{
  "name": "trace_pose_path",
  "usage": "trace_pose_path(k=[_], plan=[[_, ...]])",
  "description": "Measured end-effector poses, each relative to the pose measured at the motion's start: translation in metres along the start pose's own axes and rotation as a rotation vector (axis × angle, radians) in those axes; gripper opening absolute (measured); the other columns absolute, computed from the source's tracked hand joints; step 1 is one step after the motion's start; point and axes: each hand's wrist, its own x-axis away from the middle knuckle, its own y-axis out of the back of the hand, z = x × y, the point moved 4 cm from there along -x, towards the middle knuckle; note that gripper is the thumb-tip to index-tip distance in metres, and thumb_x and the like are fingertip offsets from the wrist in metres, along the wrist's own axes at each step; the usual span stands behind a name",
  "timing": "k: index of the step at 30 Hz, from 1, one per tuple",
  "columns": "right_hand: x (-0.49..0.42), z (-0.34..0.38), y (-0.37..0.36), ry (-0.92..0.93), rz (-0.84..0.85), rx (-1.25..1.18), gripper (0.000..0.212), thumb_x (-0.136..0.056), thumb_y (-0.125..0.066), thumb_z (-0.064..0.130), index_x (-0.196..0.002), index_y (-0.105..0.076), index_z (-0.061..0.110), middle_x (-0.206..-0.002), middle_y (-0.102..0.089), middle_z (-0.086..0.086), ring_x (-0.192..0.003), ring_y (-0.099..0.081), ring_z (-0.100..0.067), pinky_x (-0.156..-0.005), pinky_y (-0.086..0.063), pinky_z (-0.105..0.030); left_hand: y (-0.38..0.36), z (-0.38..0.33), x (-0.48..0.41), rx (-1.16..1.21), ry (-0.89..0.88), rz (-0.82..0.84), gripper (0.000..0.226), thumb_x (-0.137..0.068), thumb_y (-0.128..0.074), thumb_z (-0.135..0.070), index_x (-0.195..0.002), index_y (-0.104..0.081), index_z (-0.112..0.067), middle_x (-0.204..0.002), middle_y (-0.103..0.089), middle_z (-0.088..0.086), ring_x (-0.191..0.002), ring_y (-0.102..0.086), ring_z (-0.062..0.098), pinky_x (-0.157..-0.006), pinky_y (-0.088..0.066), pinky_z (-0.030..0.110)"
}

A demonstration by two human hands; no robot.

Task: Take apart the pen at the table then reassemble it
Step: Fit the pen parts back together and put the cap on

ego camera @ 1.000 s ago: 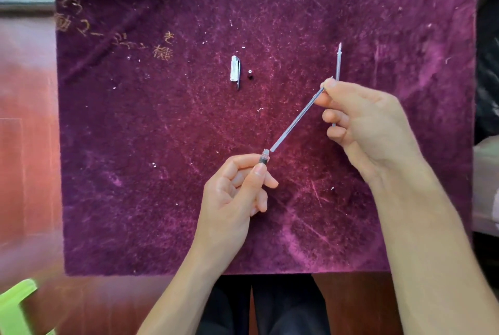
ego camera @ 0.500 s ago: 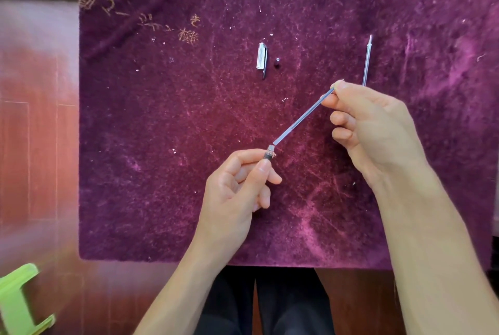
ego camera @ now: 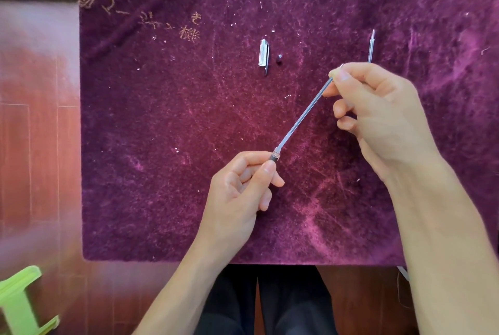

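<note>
Gold stitched characters [ego camera: 189,33] on purple cloth [ego camera: 162,145]

Both hands pinch pen barrel [ego camera: 302,118] ends: left hand [ego camera: 237,189] low, right hand [ego camera: 375,108] high.

I see a deep purple velvet cloth [ego camera: 162,145] with gold embroidered characters [ego camera: 151,21] and pale lint flecks on a reddish-brown wooden table [ego camera: 40,132], a clear silvery pen barrel [ego camera: 302,118] with a dark grip end, and a lime-green object [ego camera: 19,305].
</note>
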Motion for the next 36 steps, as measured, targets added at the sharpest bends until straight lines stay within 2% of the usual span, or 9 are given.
trace_pose_path(k=[11, 21, 27, 36], plan=[[0.006, 0.003, -0.012, 0.028, 0.135, -0.059, 0.009, -0.102, -0.072, 0.025, -0.1, -0.08, 0.024, -0.088, -0.072, 0.004, -0.065, -0.056, -0.006, -0.056, -0.044, -0.017, -0.007, -0.004, -0.002, 0.04, 0.002, 0.005, 0.016, -0.102, -0.058, -0.018, -0.111, -0.069, -0.01, -0.08, -0.071, 0.0, -0.051, -0.05, 0.007, -0.048, -0.041, 0.015], [0.013, -0.008, -0.015, -0.007, 0.132, -0.086, 0.007, -0.096, -0.079, 0.025, -0.095, -0.084, 0.02, -0.084, -0.073, 0.004, -0.065, -0.055, -0.004, -0.056, -0.044, -0.015, -0.018, -0.005, -0.001, 0.061, 0.004, 0.003, 0.016, -0.103, -0.057, -0.018, -0.112, -0.067, -0.01, -0.081, -0.071, 0.002, -0.051, -0.051, 0.007, -0.047, -0.04, 0.016], [0.021, -0.016, -0.016, -0.012, 0.171, -0.057, 0.008, -0.093, -0.08, 0.03, -0.093, -0.084, 0.022, -0.083, -0.067, -0.005, -0.065, -0.054, -0.005, -0.058, -0.045, -0.017, -0.021, -0.006, -0.002, 0.045, 0.004, -0.015, 0.016, -0.103, -0.057, -0.02, -0.112, -0.067, -0.012, -0.081, -0.072, 0.001, -0.051, -0.051, 0.008, -0.048, -0.042, 0.017], [0.033, -0.036, -0.019, -0.038, 0.23, -0.031, 0.012, -0.092, -0.079, 0.033, -0.099, -0.085, 0.025, -0.072, -0.068, 0.013, -0.062, -0.052, 0.0, -0.061, -0.045, -0.017, -0.022, -0.008, -0.005, 0.048, 0.001, -0.045, 0.018, -0.103, -0.056, -0.018, -0.115, -0.066, -0.009, -0.08, -0.072, 0.0, -0.05, -0.052, 0.007, -0.048, -0.042, 0.017]])
